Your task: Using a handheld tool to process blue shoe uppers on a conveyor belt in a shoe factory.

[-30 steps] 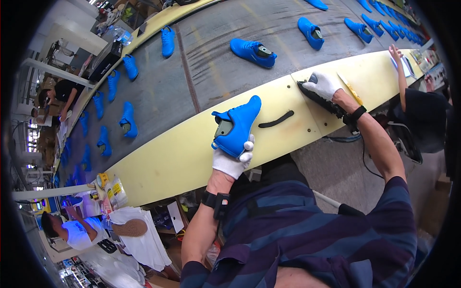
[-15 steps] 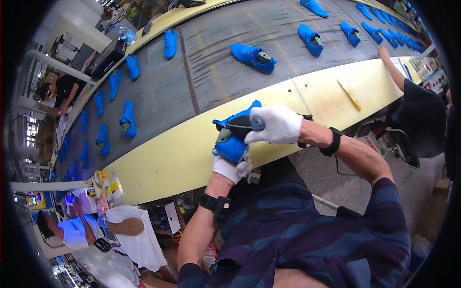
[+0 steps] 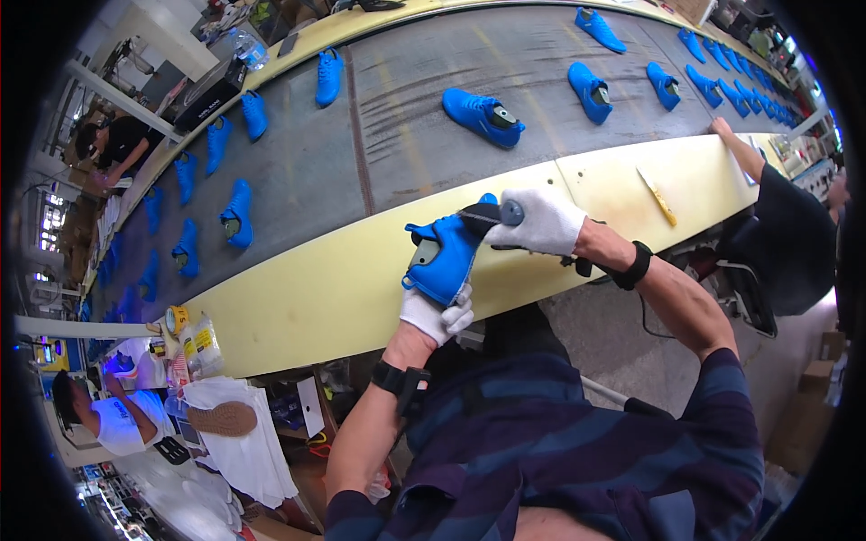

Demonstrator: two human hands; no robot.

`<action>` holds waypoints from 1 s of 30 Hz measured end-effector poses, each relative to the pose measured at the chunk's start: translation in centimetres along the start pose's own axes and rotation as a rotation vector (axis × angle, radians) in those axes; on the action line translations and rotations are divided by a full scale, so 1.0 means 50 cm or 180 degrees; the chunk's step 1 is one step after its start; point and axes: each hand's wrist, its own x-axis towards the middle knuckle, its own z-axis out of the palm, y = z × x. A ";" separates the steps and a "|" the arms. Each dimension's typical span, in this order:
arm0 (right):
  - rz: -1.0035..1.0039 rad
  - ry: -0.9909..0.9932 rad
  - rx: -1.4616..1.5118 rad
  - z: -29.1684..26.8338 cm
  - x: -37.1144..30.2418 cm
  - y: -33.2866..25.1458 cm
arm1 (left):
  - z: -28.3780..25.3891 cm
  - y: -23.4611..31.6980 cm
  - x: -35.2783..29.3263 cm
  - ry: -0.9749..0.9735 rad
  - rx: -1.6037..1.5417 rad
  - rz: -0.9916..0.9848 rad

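My gloved left hand (image 3: 437,316) is wrapped round the heel of a blue sneaker (image 3: 448,270), held tilted above the cream table edge with its toe pointing away. A grey-green last (image 3: 423,253) shows in the shoe's opening. My gloved right hand (image 3: 543,222) is closed on a tool with a rounded grey-blue handle (image 3: 512,213) and a thin metal shaft, over the shoe's front part. Beside the shaft, a black piece (image 3: 478,216) lies against the upper; I cannot make out what it is. My right fingertips are partly hidden.
Several blue sneakers (image 3: 483,117) stand on the grey conveyor belt (image 3: 397,153). A yellow-handled knife (image 3: 666,207) lies on the cream table edge (image 3: 622,207) to the right. A co-worker's hand (image 3: 722,127) reaches to the belt there. Yellow tape (image 3: 177,319) sits at the left.
My right hand and the tool have moved slightly right and up, away from the shoe's opening. The black piece has shifted toward the toe, baring more of the blue upper.
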 end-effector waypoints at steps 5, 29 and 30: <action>0.0055 -0.0451 0.0114 -0.007 0.021 -0.039 | 0.065 -0.015 0.006 0.1008 0.0367 0.0153; 0.0321 0.0841 -0.0248 -0.144 -0.236 -0.009 | 0.134 -0.041 0.110 -0.0023 -0.0065 -0.0268; 0.0115 0.0858 -0.0241 -0.145 -0.250 -0.025 | 0.153 -0.039 0.111 0.0042 0.0048 -0.0224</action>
